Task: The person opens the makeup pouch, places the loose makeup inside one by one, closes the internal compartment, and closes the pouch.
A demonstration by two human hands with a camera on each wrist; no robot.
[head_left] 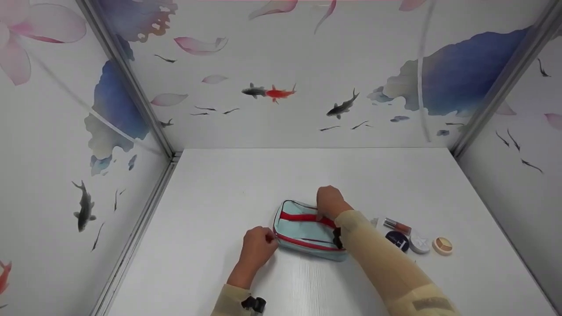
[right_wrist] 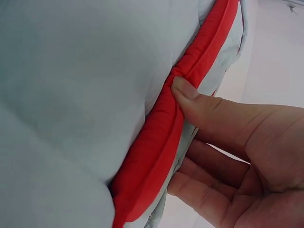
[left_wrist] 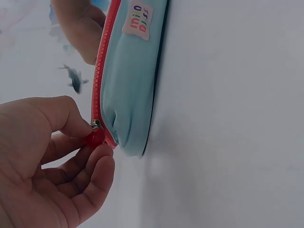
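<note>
A light blue cosmetic bag [head_left: 303, 229] with red trim lies on the white table. My left hand [head_left: 260, 245] is at its left front corner. Thumb and fingers pinch the red zipper pull [left_wrist: 95, 138], which hangs from a metal slider [left_wrist: 96, 124] at the end of the red zipper [left_wrist: 99, 78]. A small label with coloured letters [left_wrist: 138, 21] sits on the bag's side. Across the bag's top runs a red strap handle [right_wrist: 154, 133]. My right hand [head_left: 331, 202] grips the bag at this strap, thumb pressing on the red fabric and other fingers behind, partly hidden.
Right of the bag, partly behind the right forearm, lie a lip gloss tube [head_left: 397, 225], a dark blue round compact [head_left: 397, 241], a white round case [head_left: 419, 244] and a round two-tone makeup pan [head_left: 442, 246]. Patterned panels [head_left: 298, 127] enclose the table's back and sides.
</note>
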